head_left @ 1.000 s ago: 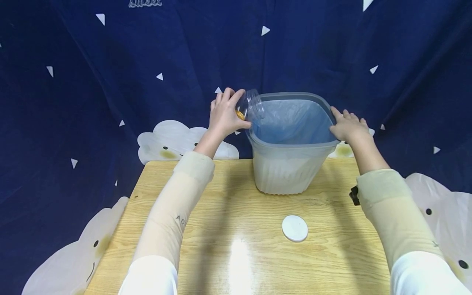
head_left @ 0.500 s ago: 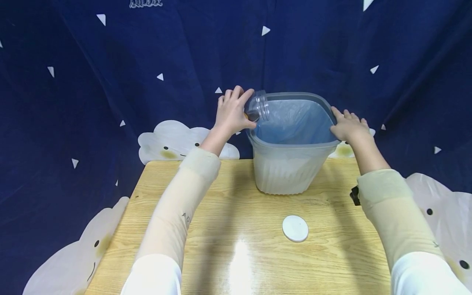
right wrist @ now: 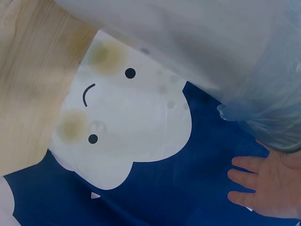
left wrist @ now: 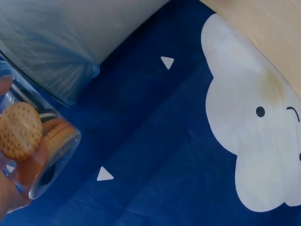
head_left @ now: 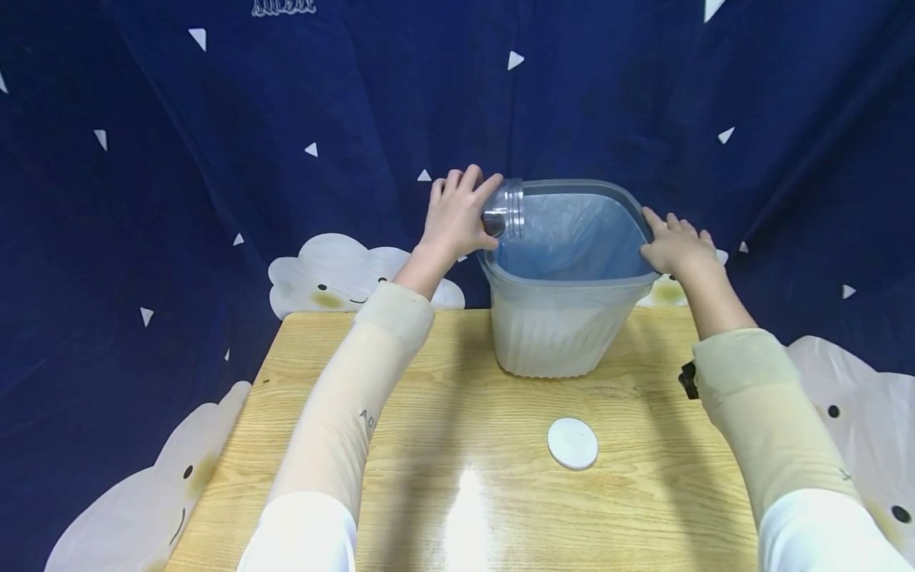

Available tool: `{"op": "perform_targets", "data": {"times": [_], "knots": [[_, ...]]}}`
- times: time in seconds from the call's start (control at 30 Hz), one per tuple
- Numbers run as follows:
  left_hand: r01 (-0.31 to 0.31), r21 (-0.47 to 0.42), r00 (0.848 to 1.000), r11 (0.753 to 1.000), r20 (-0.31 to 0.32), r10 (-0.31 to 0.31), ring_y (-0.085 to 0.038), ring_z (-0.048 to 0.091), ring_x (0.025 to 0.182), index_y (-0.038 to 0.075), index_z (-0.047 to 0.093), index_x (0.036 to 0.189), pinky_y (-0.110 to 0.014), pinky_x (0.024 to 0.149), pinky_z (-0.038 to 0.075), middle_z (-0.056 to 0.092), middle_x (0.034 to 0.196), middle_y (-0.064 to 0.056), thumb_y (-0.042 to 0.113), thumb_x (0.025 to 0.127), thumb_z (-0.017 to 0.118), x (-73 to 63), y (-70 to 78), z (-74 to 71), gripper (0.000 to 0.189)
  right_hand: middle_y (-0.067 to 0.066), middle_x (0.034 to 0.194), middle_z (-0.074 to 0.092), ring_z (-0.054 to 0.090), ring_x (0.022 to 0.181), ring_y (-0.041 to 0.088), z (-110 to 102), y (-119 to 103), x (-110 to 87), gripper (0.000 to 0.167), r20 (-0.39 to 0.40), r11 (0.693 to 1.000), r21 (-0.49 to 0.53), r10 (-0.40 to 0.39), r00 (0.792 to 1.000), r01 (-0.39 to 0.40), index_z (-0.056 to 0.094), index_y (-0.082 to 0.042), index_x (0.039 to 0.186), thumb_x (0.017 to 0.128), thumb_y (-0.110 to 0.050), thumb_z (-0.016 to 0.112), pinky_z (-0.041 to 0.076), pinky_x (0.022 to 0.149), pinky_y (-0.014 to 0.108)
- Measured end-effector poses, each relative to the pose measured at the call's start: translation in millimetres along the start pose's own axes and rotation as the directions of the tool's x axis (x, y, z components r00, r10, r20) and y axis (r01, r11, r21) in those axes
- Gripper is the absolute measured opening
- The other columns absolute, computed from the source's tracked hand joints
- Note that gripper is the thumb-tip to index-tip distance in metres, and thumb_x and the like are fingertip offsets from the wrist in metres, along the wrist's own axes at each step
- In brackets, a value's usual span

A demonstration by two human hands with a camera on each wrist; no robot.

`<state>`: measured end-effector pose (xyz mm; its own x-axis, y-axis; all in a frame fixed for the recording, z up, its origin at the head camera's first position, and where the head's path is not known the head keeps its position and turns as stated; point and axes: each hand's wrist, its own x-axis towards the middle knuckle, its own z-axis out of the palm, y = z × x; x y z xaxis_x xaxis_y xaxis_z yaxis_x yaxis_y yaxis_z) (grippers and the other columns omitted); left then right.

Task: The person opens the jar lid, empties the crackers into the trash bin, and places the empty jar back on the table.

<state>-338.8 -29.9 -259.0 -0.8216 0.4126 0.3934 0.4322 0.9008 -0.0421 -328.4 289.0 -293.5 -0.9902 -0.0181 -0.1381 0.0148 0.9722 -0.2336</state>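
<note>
Clear plastic jar [head_left: 503, 213] lies on its side in the left hand [head_left: 453, 218], fingers wrapped round its body, open mouth poking over the left rim of the bin [head_left: 568, 334]. Head view: the bin, translucent white with a grey rim and a blue bag liner [head_left: 572, 238], stands on the far part of the wooden table [head_left: 429, 413]. Right hand [head_left: 675, 245] rests on the bin's right rim, fingers laid over the edge, gripping it lightly. White round lid [head_left: 573, 443] lies flat on the table, nearer the person than the bin and well apart from it. Dark blue cloth [head_left: 214, 159] with white triangles and clouds hangs behind the bin.

Left wrist view: jar [left wrist: 33, 150] seen from its base, round biscuits [left wrist: 19, 131] stacked inside; fingertips [left wrist: 9, 200] press on it. Bin wall and bag edge [left wrist: 51, 61] just above the jar.

Right wrist view: right hand's fingers [right wrist: 249, 181] spread straight, just under the bag overhang [right wrist: 263, 113] at the bin's rim; contact with the rim is hidden here.
</note>
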Motion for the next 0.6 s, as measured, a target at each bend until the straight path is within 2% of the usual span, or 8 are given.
{"op": "perform_targets", "data": {"times": [0.23, 0.6], "knots": [[-0.047, 0.066, 0.998, 0.997, 0.038, 0.045, -0.026, 0.031, 0.120, 0.025, 0.031, 0.141, -0.044, 0.102, 0.024, 0.034, 0.134, -0.005, 0.050, 0.066, 0.075, 2.2, 4.9, -2.1, 0.091, 0.034, 0.144, -0.004, -0.004, 0.132, 0.050, 0.4, 0.0, -0.1, 0.064, -0.001, 1.000, 0.004, 0.001, 1.000, -0.001, -0.007, -0.008, 0.146, 0.096, -0.025, 0.031, -0.005, 0.103, 0.063], [-0.101, 0.158, 0.994, 0.982, 0.047, 0.095, -0.028, 0.031, 0.122, 0.026, 0.030, 0.142, -0.045, 0.102, 0.024, 0.032, 0.139, -0.006, 0.053, 0.066, 0.074, 5.1, 9.6, -3.3, 0.092, 0.033, 0.145, -0.004, -0.004, 0.132, 0.050, 0.4, -0.2, 0.4, 0.064, -0.013, 1.000, 0.004, 0.002, 1.000, -0.002, -0.006, -0.009, 0.146, 0.097, -0.025, 0.031, -0.004, 0.103, 0.063]]}}
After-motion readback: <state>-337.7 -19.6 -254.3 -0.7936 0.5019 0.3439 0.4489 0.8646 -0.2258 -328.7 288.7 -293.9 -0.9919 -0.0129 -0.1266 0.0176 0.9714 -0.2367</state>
